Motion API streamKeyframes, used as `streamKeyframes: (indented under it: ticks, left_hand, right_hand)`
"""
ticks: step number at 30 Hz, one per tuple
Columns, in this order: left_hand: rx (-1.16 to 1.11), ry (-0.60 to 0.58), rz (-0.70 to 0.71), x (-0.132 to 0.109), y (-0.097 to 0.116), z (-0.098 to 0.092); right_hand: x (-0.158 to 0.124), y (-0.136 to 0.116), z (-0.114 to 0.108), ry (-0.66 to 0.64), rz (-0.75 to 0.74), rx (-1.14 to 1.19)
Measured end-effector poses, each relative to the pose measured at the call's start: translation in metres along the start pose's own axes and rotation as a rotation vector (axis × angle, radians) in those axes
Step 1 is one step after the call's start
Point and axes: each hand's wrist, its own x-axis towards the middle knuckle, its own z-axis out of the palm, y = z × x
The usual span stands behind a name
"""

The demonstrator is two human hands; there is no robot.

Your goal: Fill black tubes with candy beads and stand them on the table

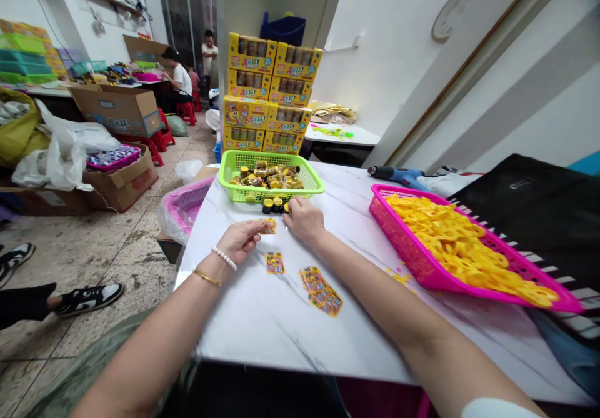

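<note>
White walls and a speckled tile floor (154, 233) are seen around a marbled white bench (253, 324), and a seated person (179, 79) is seen far off at 11 o'clock, with the single card (275, 263) at the bench's near middle taken as the clock's centre. Just left of 12 o'clock, a small printed card (269, 226) is held above the bench by the left hand (240, 240), its thumb and fingers pinched together on the card's edge. At 1 o'clock, the right hand (304, 219) is curled over the bench, and the last of three upright cylinders (277, 205) is partly hidden by its fingers; whether that one is gripped cannot be told. These black cylinders with yellow tops are lined up just before a green basket (233, 193), placed at 12 o'clock and heaped with more cylinders (276, 179). At 4 o'clock, flat on the bench, an overlapping card pile (321, 291) is spread. At 3 o'clock, well apart from the cards, a pink basket (398, 237) is filled with yellow plastic pieces (445, 237). A blue tool (398, 175) is laid at 2 o'clock. Beyond the green basket, yellow boxes (267, 96) are stacked in two columns.
</note>
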Motion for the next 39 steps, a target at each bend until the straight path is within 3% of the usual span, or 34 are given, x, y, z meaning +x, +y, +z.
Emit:
streamKeyframes:
  ticks: [3,6,8,11,14,20,24,31,36,39]
  left_hand:
    - [-0.052,0.020,-0.022,0.002,0.001,0.000]
    - [-0.073,0.011,-0.039,0.003,0.002,-0.001]
    - [-0.083,0.020,-0.042,0.004,0.003,-0.002]
    - [-0.114,0.017,-0.055,0.005,0.003,-0.003]
    - [-0.139,-0.007,-0.069,0.005,0.002,-0.002]
    - [-0.175,-0.032,-0.088,0.002,-0.001,0.003]
    - [-0.209,-0.028,-0.067,0.002,-0.002,0.003]
    - [-0.155,-0.066,-0.025,0.005,-0.011,0.002]
    - [0.060,0.008,0.243,0.007,-0.016,0.000]
    - [0.151,0.060,0.356,0.008,-0.013,-0.004]
  right_hand:
    - [0.008,-0.001,0.002,-0.010,0.064,0.095]
    - [0.008,0.005,-0.001,0.051,0.153,0.364]
    - [0.002,0.009,-0.010,0.072,0.229,0.704]
    - [-0.016,0.007,-0.031,-0.086,0.354,1.350]
    - [-0.029,-0.007,-0.049,-0.206,0.409,1.672]
    - [-0.031,-0.031,-0.047,-0.173,0.490,1.709]
    - [-0.031,-0.032,-0.044,-0.112,0.513,1.578]
    - [-0.037,-0.039,-0.048,-0.054,0.325,1.358]
    - [-0.041,-0.038,-0.046,0.142,0.277,1.369]
    - [-0.042,-0.033,-0.044,0.177,0.233,1.456]
